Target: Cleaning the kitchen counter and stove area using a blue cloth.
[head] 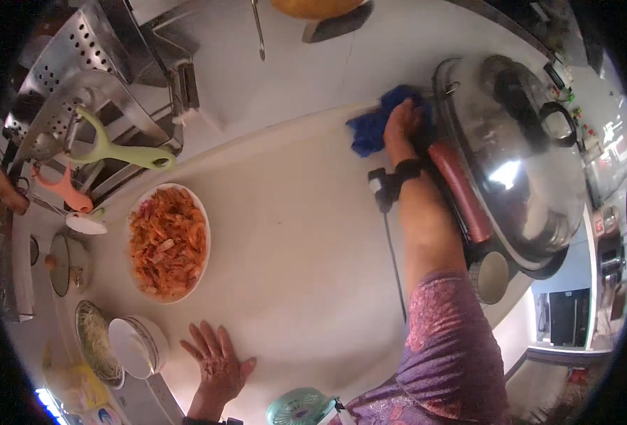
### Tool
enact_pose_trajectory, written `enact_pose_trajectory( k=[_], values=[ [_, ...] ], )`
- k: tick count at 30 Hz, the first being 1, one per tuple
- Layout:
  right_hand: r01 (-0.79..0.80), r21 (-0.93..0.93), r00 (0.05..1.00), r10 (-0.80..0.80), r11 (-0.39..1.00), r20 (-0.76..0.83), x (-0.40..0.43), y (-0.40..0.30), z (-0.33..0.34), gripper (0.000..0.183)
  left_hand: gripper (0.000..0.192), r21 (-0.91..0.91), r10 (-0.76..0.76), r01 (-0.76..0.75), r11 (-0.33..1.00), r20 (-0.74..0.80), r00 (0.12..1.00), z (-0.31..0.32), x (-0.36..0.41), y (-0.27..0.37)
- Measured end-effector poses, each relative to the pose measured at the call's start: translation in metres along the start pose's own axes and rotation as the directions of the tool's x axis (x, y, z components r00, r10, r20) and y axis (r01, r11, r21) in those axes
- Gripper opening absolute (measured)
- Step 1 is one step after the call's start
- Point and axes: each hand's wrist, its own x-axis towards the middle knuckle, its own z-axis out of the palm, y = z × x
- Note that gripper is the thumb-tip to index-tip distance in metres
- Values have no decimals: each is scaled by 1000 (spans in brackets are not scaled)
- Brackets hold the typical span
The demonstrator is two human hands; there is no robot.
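My right hand (402, 126) is closed on a crumpled blue cloth (365, 133), pressing it to the pale countertop (292, 223) near the back wall. That arm reaches beside a large pan under a shiny domed lid (520, 159). A long dark-red object (461, 194) lies between my forearm and the lid. My left hand (219, 366) rests on the counter near its front edge, fingers spread, holding nothing. Nearest to it are stacked white bowls (142, 348). Farther back stands a white oval plate (207, 228) heaped with cooked shrimp (167, 247).
Perforated metal racks (87, 48) hold a green peeler (133, 155) and an orange peeler (66, 188) at left. A glass-lidded pot (68, 263) and a bowl of pale shreds (96, 337) stand along that side. A white cup (493, 279) sits by my right elbow; a green fan (298, 406) is at front.
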Motion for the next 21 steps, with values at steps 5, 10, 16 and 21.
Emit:
enact_pose_trajectory(
  k=[5,10,16,21],
  values=[
    [34,-88,961,-9,996,277,62,17,-3,51,88,37,10,-11,999,18,1000,5,0,-2],
    [121,-116,902,-60,986,427,68,10,-6,44,87,35,36,-36,999,7,999,5,0,-4],
    [358,-176,735,-160,917,658,-24,-36,-27,37,87,22,38,-38,999,-22,999,4,0,-2],
    [452,-315,719,-131,835,682,-166,-89,-44,35,86,17,-21,20,1000,23,1000,-2,2,3]
  ],
)
